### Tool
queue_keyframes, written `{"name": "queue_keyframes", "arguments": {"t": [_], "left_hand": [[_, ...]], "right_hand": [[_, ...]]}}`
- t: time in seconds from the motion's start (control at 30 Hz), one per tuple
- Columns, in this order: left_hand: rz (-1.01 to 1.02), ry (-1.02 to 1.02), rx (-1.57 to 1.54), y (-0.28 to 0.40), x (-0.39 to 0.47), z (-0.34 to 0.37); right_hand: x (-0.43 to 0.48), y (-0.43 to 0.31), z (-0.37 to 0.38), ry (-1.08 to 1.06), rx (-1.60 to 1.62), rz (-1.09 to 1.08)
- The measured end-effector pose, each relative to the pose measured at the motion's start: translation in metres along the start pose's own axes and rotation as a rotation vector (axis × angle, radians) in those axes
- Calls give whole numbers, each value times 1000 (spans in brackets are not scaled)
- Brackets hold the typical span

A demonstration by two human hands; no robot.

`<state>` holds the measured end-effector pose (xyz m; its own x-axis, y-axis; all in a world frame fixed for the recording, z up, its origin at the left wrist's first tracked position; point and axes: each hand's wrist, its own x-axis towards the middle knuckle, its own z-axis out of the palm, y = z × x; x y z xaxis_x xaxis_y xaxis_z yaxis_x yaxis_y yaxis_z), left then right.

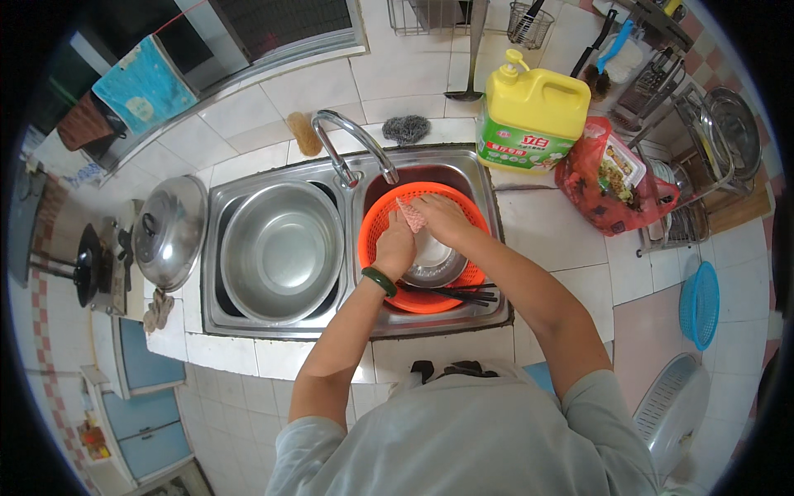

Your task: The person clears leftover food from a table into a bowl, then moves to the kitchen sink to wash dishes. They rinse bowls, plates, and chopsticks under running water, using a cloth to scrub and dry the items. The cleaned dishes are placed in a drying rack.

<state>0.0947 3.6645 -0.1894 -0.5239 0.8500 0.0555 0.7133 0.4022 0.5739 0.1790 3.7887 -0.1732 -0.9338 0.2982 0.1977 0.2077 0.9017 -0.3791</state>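
A pink dishcloth (412,215) is bunched between my two hands, above a metal bowl (431,251). My right hand (441,218) has its fingers curled over the cloth. Against the cloth's left side rests my left hand (396,243), a dark green bangle (379,281) on its wrist; its fingertips are partly hidden, so its grip is unclear. The bowl sits inside an orange plastic colander (372,229) in the right sink basin. Several dark chopsticks (462,294) lie across the colander's near side.
A large metal basin (282,251) fills the left sink. Behind stand the faucet (356,139), a steel-wool scourer (406,129) and a yellow detergent jug (530,111). At right sits a red plastic bag (598,198) with food scraps; at left leans a metal lid (173,229).
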Motion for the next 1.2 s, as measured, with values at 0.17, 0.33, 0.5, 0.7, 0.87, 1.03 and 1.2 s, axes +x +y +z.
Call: {"name": "queue_keyframes", "arguments": {"t": [0.17,0.33,0.5,0.7,0.87,1.03,1.2], "left_hand": [[25,61,132,8,0,-1],[-3,59,87,6,4,-4],[16,45,-266,10,-2,-9],[13,352,-477,22,-2,7],[-2,287,-602,12,-2,20],[60,-23,-572,-10,0,30],[257,-1,-414,-20,2,35]], "right_hand": [[-3,2,-1,16,-4,23],[1,-2,-3,51,-46,-62],[-2,16,2,140,176,44],[-25,-18,57,488,1522,886],[-34,-8,47,300,1579,912],[-10,14,1,71,298,206],[0,7,-6,116,-109,-282]]}}
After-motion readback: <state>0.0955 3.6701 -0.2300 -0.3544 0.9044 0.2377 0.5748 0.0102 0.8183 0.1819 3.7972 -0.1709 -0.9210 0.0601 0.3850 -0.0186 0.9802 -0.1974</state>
